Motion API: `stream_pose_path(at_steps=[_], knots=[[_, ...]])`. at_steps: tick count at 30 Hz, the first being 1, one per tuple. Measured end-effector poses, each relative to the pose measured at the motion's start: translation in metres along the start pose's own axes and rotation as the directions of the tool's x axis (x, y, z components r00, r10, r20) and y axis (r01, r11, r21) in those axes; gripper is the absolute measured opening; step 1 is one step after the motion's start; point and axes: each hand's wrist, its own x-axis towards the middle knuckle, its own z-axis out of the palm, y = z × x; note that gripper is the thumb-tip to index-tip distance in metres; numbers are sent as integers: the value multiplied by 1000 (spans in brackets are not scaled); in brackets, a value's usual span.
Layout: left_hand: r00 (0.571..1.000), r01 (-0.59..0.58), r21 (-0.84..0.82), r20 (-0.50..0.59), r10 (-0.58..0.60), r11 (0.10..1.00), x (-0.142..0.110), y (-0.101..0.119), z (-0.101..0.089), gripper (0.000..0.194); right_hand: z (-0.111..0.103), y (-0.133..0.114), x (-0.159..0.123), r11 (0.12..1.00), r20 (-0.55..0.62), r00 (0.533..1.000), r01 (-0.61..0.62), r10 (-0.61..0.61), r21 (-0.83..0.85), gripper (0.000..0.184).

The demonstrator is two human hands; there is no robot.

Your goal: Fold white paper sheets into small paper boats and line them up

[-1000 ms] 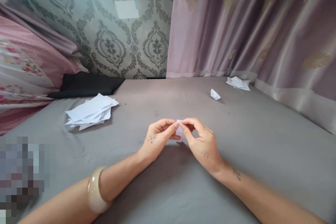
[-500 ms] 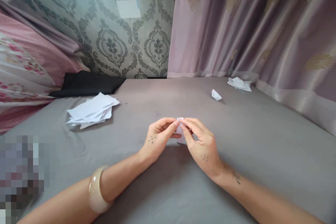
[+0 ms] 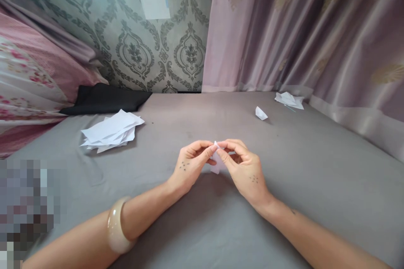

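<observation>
A small folded piece of white paper (image 3: 216, 167) is held up between my two hands over the grey cloth. My left hand (image 3: 193, 162) pinches it at the top between thumb and fingers. From the other side my right hand (image 3: 244, 168) grips the same top edge, its thumb close to the left thumb. The paper's lower part hangs below the fingertips, and much of the rest is hidden behind them. A cream bangle (image 3: 119, 226) circles my left forearm.
On the grey cloth surface (image 3: 176, 227), a stack of white paper sheets (image 3: 112, 131) lies at left. A folded paper piece (image 3: 261, 113) stands right of centre, and more white papers (image 3: 289, 100) lie farther back by the curtain (image 3: 265, 29). Black fabric (image 3: 107, 100) rests at the back left.
My right hand has turned slightly and its wrist has shifted a little right. The paper's top now looks narrower and pointed, with its lower part at a different angle.
</observation>
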Motion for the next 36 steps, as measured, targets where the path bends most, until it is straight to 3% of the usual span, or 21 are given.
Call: stream_pose_path(at_steps=[9, 20, 29, 33, 36], knots=[[1000, 4, 16, -5, -4, 1000, 0, -1, -2, 19, -3, 0, 3, 951, 73, 966, -258, 249, 171, 22], [1000, -8, -33, 19, 8, 999, 1, -3, -2, 19, -5, -1, 6, 970, 120, 966, -237, 229, 58, 24], [997, -71, 168, 15, 69, 983, 6, 6, -1, 19, -9, -5, 11, 980, 199, 961, -197, 194, -4, 29], [999, -8, 161, -30, 13, 987, 4, 4, 1, 24, -7, -5, 11, 975, 270, 938, -224, 216, -1, 26], [998, 60, 136, 7, -61, 989, 5, 2, 0, 26, -8, -4, 13, 962, 297, 921, -272, 254, 22, 24]])
